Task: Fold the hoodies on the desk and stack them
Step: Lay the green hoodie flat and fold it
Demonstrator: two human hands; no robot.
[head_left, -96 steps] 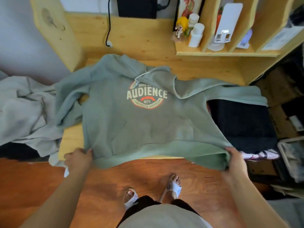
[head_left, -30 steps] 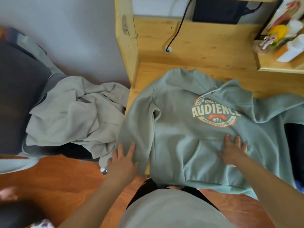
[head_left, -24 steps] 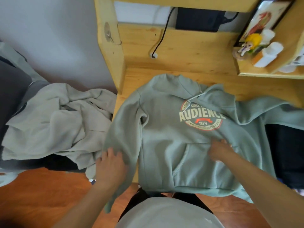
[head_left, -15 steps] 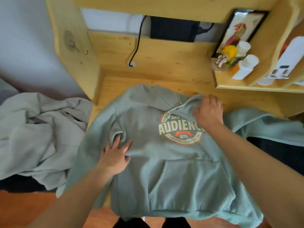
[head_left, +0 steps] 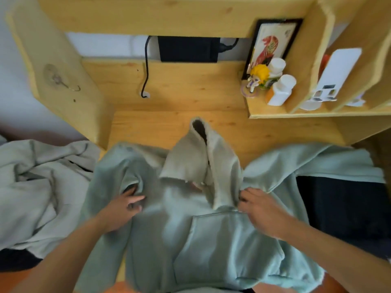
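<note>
Your two hands lie on one green hoodie [head_left: 211, 240] spread front-up on the desk [head_left: 264, 132]. Your left hand [head_left: 120, 210] presses flat near the left armpit, fingers spread; your right hand [head_left: 262, 210] has fingers curled at the edge of the hood [head_left: 196, 159], which is folded down over the chest. A second, grey hoodie [head_left: 36, 187] is crumpled left of the desk. Two white bottles [head_left: 281, 89] stand on the shelf [head_left: 275, 112].
</note>
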